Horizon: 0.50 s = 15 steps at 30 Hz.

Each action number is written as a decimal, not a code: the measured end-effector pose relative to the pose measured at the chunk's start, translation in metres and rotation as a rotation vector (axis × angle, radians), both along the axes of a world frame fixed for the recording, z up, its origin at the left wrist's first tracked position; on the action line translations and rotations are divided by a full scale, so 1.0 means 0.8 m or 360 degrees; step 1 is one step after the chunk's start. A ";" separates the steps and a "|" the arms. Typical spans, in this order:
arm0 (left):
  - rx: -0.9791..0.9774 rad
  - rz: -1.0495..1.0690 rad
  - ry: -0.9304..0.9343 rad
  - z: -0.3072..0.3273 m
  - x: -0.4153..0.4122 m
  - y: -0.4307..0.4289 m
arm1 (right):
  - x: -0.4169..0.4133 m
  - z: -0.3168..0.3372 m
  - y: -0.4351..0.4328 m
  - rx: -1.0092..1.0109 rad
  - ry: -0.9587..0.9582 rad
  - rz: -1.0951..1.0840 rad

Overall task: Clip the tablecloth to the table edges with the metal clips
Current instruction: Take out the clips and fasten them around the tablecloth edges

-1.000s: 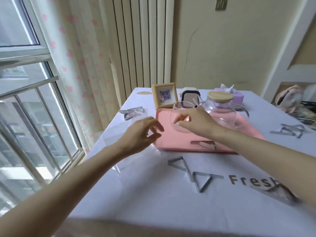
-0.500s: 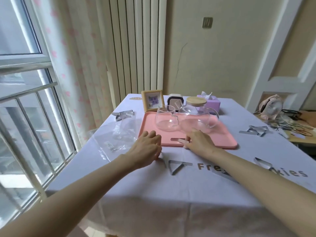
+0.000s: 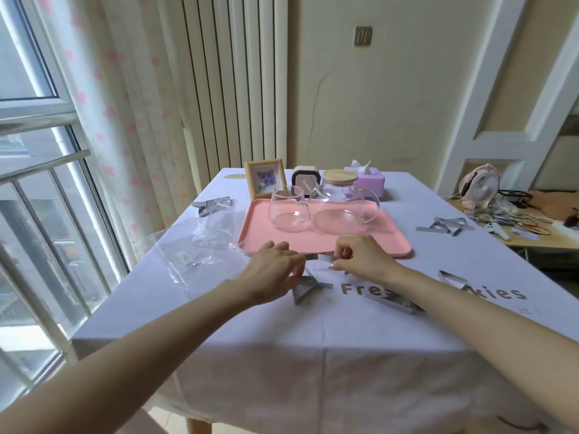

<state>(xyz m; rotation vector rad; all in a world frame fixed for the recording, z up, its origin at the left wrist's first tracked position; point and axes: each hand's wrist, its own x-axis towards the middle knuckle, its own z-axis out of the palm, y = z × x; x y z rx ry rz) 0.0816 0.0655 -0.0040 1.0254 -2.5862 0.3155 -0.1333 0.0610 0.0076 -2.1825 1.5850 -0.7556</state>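
A white tablecloth printed with brown letters covers the table and hangs loose over the near edge. My left hand pinches one end of a triangular metal clip lying on the cloth. My right hand grips a second metal clip in its fingertips just in front of the pink tray. More clips lie loose: one under my right forearm, one to the right, a pair at the far right and a pair at the far left.
The pink tray holds a glass cup and a glass teapot. Behind stand a photo frame and a purple tissue box. A clear plastic bag lies left. A side desk with a fan is on the right.
Both hands drew back from the glassware on the tray to the clips in front of it. The right hand took a clip off the tray's front edge. The view pulled back.
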 end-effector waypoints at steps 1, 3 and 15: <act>0.0012 0.0031 0.0004 -0.002 -0.003 0.000 | -0.001 -0.002 0.003 0.0004 0.0015 0.0023; 0.0037 0.0098 -0.0010 -0.005 -0.006 0.001 | -0.001 -0.005 0.008 0.0007 0.0063 0.0077; 0.0245 0.0381 -0.0085 -0.004 -0.026 -0.005 | 0.007 -0.021 0.010 -0.0054 0.0390 0.0215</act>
